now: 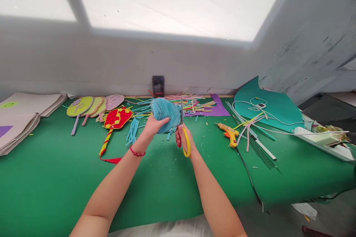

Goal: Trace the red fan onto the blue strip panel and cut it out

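Note:
My left hand [154,126] grips a blue ribbed panel [167,113] that looks made of pipe cleaners laid side by side, its thumb across the front. In my right hand [185,135] is a pair of scissors [186,144] with one yellow and one red handle loop. The blades point up along the panel's right edge; whether they touch it I cannot tell. Blue pipe cleaner pieces [133,131] lie left of the panel, and small clippings are scattered below it. Nearby rests a red fan [118,117] with yellow trim, a striped handle and a red tassel.
More fans [80,106] lie at the back left beside paper bags [19,118]. Loose pipe cleaners and a purple sheet [221,107] lie behind my hands. On the right are a yellow glue gun [229,132] with its cord, a teal sheet [272,107] and a white power strip [322,142].

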### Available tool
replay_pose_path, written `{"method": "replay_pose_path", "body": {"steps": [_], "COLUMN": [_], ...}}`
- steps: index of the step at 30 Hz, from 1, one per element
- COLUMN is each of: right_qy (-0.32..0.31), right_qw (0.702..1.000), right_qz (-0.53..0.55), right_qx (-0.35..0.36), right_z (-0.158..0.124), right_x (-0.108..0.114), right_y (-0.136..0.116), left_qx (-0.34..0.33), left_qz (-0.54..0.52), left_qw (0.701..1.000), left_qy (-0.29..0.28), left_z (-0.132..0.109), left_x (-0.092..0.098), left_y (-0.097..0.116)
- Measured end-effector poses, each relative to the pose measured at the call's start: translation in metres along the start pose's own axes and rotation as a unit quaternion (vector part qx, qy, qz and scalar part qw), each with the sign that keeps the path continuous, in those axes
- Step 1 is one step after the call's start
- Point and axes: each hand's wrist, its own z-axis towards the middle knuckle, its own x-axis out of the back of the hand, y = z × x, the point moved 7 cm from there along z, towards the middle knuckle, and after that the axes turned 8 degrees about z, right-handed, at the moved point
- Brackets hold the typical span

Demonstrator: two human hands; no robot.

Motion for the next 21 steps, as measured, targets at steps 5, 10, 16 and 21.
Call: {"method": "replay_pose_path", "body": {"steps": [5,10,16,21], "right_qy": [-0.016,-0.009,0.002,0.014], "right_qw": [1.000,1.000,1.000,0.999], "right_qz": [-0.004,-0.009,-0.010,-0.019], "right_qx": [0.004,-0.016,-0.026,-0.023], "right_z": [-0.0006,0.0004,0.0003,-0.0016], "right_x": [-0.0009,0.0000,0.0005,0.0002], "right_y": [0.0002,0.0013,0.0013,-0.0027], "left_qx": [0.000,-0.001,-0.001,-0.002], "left_qz": [-0.005,-0.006,-0.010,-0.008], "left_qw": [1.000,1.000,1.000,1.000], "left_qy": [0.001,-0.005,-0.001,0.006], "left_z": [-0.0006,-0.0007,0.0015,0.0021], "left_x": [-0.0006,-0.0021,-0.0008,0.0006], "left_y": [0.0000,-0.0008,-0.0043,-0.0057]}}
